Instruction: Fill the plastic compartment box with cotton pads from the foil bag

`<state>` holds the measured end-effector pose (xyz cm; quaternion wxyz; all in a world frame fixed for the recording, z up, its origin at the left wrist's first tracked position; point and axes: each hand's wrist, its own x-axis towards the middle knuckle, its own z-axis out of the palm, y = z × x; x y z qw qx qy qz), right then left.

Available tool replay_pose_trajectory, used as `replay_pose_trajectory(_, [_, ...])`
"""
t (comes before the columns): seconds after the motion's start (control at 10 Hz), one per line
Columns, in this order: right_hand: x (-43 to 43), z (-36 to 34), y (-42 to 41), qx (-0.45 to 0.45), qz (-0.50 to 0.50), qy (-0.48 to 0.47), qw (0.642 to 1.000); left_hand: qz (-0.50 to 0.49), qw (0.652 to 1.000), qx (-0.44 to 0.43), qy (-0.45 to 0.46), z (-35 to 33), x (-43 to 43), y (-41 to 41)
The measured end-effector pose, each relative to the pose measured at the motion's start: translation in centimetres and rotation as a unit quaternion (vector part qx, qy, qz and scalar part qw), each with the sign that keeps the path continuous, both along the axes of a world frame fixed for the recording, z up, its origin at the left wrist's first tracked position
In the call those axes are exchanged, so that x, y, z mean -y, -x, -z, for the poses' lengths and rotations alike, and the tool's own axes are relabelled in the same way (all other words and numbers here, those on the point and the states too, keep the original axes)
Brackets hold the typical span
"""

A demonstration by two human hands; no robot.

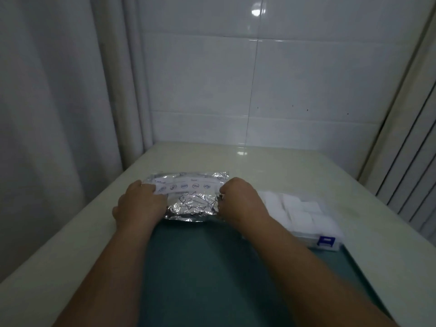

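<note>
Spanning the lower view, a pale table carries a green mat. The foil bag lies flat at the mat's far edge, and just right of it the plastic compartment box holds white cotton pads. The left hand lies over the bag's left end, its grip unclear. The right hand pinches its right edge.

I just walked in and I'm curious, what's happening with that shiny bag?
A person has both hands on the foil bag, which lies on the table. The left hand rests on its left end and the right hand pinches its right edge. Beside it on the right, the plastic compartment box already holds white cotton pads.
</note>
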<state>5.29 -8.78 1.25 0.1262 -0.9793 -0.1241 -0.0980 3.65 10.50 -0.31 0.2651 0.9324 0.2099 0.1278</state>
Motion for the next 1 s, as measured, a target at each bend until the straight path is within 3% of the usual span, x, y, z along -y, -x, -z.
replay_pose_trajectory(0.1, [-0.8,0.6,0.3,-0.020,0.001,0.078,0.997,0.005,0.997,-0.055,-0.053,0.7,0.0,0.0])
replay_pose_trajectory(0.2, [-1.1,1.3,0.8,0.010,-0.001,0.140,0.990,0.018,0.993,-0.058,-0.099,1.0,0.1,0.1])
replay_pose_trajectory(0.3, [-1.4,1.7,1.2,0.071,-0.026,0.137,0.988,0.070,0.993,0.075,-0.058,0.6,0.5,-0.1])
replay_pose_trajectory(0.4, [-1.6,2.2,1.5,0.075,-0.048,0.154,0.984,0.146,0.982,0.063,-0.106,1.0,0.9,-0.7])
replay_pose_trajectory(0.5, [-1.4,2.6,1.8,0.038,-0.041,0.196,0.979,0.201,0.957,-0.075,-0.193,2.4,1.1,-1.0])
replay_pose_trajectory(0.6, [-1.4,2.7,2.2,0.014,-0.039,0.222,0.974,0.217,0.944,-0.145,-0.203,3.0,1.1,-1.0])
replay_pose_trajectory(0.9, [-1.1,1.6,2.2,0.009,-0.028,0.177,0.984,0.209,0.944,-0.064,-0.249,2.2,1.7,-0.8])
replay_pose_trajectory(1.0, [-0.5,1.0,2.3,0.019,-0.029,0.083,0.996,0.186,0.967,0.019,-0.174,1.4,2.5,-0.2])
